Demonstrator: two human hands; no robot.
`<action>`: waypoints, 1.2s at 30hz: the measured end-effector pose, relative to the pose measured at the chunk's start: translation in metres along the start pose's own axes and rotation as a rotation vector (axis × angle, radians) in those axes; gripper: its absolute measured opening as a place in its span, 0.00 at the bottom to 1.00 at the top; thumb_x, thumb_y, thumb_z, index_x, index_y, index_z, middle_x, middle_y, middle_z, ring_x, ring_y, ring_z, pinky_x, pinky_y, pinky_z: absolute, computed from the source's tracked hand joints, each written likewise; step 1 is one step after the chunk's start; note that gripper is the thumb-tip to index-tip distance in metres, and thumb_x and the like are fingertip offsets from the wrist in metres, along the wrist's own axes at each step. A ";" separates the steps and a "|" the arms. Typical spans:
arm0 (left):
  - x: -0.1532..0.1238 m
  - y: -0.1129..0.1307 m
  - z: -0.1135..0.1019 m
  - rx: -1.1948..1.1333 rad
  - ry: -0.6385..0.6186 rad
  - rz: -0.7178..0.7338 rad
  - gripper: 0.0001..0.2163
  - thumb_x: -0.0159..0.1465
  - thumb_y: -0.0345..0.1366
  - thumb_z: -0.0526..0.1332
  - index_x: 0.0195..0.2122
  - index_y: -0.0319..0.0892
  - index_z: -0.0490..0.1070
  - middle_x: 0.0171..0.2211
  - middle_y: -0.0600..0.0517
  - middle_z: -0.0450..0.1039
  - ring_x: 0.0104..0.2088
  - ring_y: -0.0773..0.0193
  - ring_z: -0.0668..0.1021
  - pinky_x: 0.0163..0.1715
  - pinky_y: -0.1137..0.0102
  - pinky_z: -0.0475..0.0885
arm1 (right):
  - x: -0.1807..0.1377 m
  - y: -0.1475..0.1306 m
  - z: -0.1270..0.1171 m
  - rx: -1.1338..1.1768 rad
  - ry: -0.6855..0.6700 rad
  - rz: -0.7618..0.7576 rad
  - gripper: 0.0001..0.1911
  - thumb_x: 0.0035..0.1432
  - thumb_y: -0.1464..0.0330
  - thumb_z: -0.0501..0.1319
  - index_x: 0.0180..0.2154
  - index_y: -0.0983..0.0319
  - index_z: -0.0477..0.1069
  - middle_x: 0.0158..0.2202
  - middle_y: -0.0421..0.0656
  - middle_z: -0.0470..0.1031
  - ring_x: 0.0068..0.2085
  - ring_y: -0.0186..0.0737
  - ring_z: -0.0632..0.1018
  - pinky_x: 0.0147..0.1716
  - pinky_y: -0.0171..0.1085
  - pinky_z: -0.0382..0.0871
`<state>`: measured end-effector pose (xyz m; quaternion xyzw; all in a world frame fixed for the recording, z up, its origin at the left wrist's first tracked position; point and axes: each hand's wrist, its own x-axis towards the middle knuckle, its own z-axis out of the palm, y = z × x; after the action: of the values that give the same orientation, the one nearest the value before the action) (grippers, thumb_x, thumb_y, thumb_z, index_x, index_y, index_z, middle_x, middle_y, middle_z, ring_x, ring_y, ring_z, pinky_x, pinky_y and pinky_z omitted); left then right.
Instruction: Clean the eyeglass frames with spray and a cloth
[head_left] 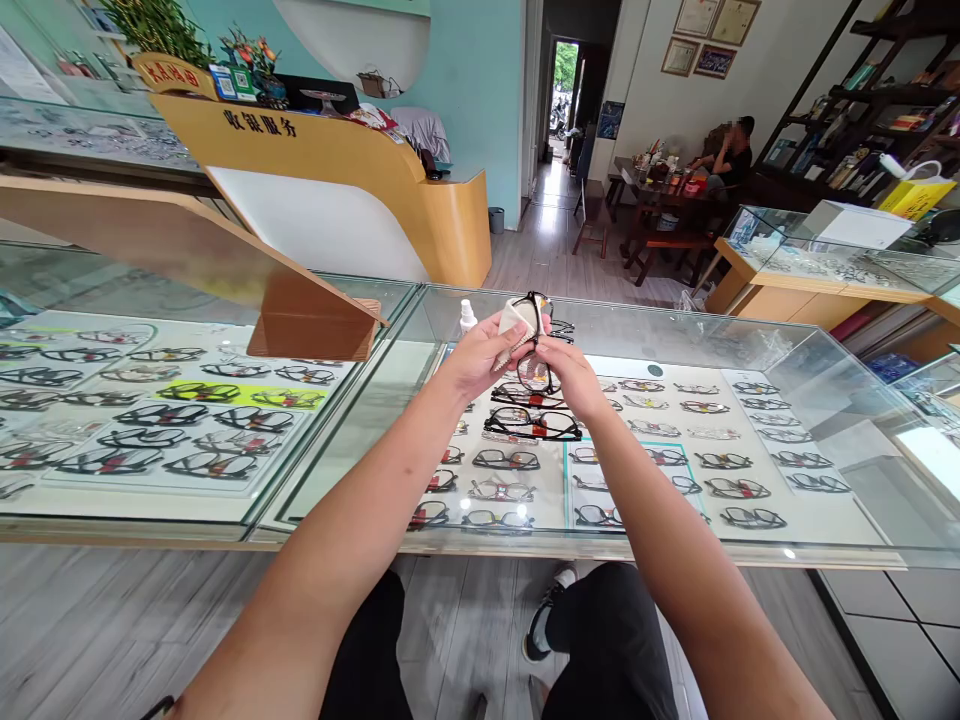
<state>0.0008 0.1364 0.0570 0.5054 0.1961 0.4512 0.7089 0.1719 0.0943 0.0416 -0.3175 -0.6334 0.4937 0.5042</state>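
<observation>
Above the glass display case, my left hand (480, 358) pinches a folded, pale cloth (517, 318) between thumb and fingers. The cloth lies against a pair of dark-rimmed eyeglasses (538, 375), held on end with one lens above the other. My right hand (571, 372) grips the eyeglasses near their middle, fingers closed on the frame. Just below the hands, dark-framed eyeglasses (540, 428) rest on the glass top, with another pair (517, 396) partly hidden behind them. Beyond my left hand stands a white bottle (467, 318), its lower part covered.
Several rows of eyeglasses (739, 488) lie inside the glass case (825, 345). A brown stand (311, 320) is on the left case. Further back are a wooden counter (457, 225), a table with benches (656, 180) and a seated person (731, 160).
</observation>
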 end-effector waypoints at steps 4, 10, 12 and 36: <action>-0.002 0.002 0.003 0.037 0.030 0.021 0.25 0.54 0.50 0.84 0.42 0.37 0.82 0.23 0.57 0.69 0.21 0.73 0.66 0.20 0.74 0.62 | 0.000 0.002 -0.001 -0.042 0.003 -0.013 0.19 0.67 0.51 0.62 0.34 0.57 0.78 0.32 0.42 0.77 0.41 0.46 0.76 0.53 0.45 0.69; -0.002 0.000 0.005 0.102 0.100 0.050 0.26 0.53 0.54 0.84 0.37 0.38 0.80 0.19 0.58 0.67 0.18 0.74 0.63 0.18 0.75 0.58 | -0.001 0.003 0.003 -0.140 -0.001 -0.022 0.21 0.69 0.49 0.60 0.33 0.58 0.76 0.29 0.41 0.75 0.39 0.45 0.74 0.47 0.42 0.68; -0.001 -0.003 0.004 0.118 0.138 0.056 0.27 0.53 0.58 0.82 0.37 0.39 0.79 0.18 0.59 0.66 0.17 0.74 0.64 0.17 0.74 0.59 | -0.001 0.003 0.005 -0.154 -0.015 -0.023 0.21 0.69 0.50 0.60 0.32 0.58 0.75 0.31 0.42 0.75 0.39 0.44 0.73 0.45 0.42 0.68; 0.004 -0.012 -0.004 0.195 0.217 0.168 0.28 0.56 0.62 0.79 0.34 0.43 0.73 0.24 0.56 0.73 0.18 0.70 0.70 0.19 0.70 0.64 | -0.004 -0.003 0.009 -0.158 0.056 0.001 0.20 0.68 0.52 0.57 0.34 0.58 0.77 0.36 0.44 0.79 0.40 0.44 0.74 0.47 0.42 0.70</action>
<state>0.0054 0.1413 0.0453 0.5346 0.2717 0.5395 0.5910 0.1652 0.0875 0.0429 -0.3703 -0.6558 0.4336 0.4947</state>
